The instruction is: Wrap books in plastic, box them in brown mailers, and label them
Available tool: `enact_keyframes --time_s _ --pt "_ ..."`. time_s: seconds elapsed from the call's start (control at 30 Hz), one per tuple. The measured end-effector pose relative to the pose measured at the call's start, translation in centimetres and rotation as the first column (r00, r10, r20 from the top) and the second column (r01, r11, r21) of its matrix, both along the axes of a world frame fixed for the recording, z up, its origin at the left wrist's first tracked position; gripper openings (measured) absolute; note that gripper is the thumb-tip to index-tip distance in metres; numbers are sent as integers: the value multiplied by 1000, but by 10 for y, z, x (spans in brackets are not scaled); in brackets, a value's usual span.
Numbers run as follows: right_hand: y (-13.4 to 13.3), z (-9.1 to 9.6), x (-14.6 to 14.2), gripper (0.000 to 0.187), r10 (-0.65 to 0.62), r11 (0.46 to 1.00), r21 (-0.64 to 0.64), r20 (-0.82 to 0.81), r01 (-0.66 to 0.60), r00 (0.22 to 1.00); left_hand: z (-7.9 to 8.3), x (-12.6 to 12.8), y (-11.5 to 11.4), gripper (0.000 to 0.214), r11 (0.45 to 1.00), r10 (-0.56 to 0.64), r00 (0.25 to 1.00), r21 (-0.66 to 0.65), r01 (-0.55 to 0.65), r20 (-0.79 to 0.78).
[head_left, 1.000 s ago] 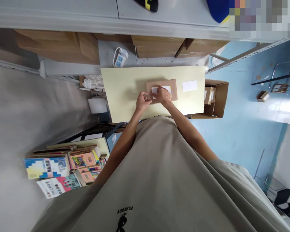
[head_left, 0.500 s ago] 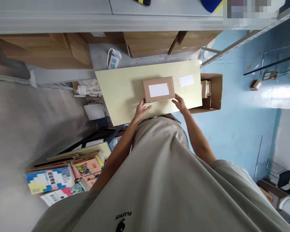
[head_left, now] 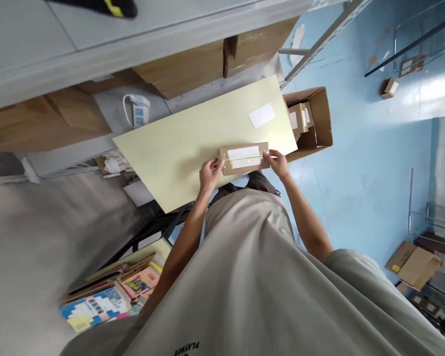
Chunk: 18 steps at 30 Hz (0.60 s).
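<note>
A small brown cardboard box (head_left: 227, 171) is held at the near edge of the cream board, a white label (head_left: 243, 152) on the side facing me. A thin dark line runs lengthwise across the label; I cannot tell whether it is a seam or an edge. Shiny patches like clear tape show at both ends. Fingers of my left hand (head_left: 209, 176) are closed on the box's left end. My right hand (head_left: 278, 163) grips the opposite end, thumb and fingers at the corner. Beyond the box, a white slip of paper (head_left: 262, 115) lies on the board.
The cream board (head_left: 193, 128) fills the middle. An open carton (head_left: 322, 118) with small boxes stands at its right. A power strip (head_left: 139, 112) and large cartons (head_left: 181, 69) sit beyond, below a grey shelf (head_left: 96, 59). Books (head_left: 96, 306) are at lower left.
The box has come nearer my body, and its label's yellow mark has gone from upper right to lower left. Both hands have closed on the box's ends. My view has turned.
</note>
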State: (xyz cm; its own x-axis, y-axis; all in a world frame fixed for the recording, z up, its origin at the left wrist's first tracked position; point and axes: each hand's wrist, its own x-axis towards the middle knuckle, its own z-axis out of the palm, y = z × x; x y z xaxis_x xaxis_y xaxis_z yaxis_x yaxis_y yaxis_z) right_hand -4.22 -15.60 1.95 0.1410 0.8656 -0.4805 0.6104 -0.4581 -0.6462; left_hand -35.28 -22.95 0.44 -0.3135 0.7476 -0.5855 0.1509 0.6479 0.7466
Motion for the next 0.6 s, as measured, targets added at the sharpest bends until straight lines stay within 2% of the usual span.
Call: enact_keyframes --time_s 0.1,0.2,0.3,0.37,0.43,0.53,0.6 --pt "-9 -10 7 72 -39 996 -82 -165 26 986 -1 8 -3 36 996 76 997 37 -77 30" --pt "-6 -18 15 65 32 990 -122 -311 -73 950 2 20 -3 37 987 160 987 11 -160 -15" --pt "12 -24 29 58 119 974 -133 -399 -186 909 12 43 5 32 971 228 962 -35 -236 -148" --pt "28 -25 46 53 148 965 -139 -412 -222 899 23 67 17 27 961 251 939 -59 -271 -234" --pt "44 -25 72 50 124 971 -141 -400 -195 908 33 99 34 24 955 254 923 -78 -288 -290" --pt "62 -27 125 56 8 990 -124 -419 -66 908 44 158 68 25 970 211 937 -60 -236 -279" --pt "70 -29 167 68 -94 992 -114 -435 49 895 48 199 98 29 990 139 958 2 -143 -249"
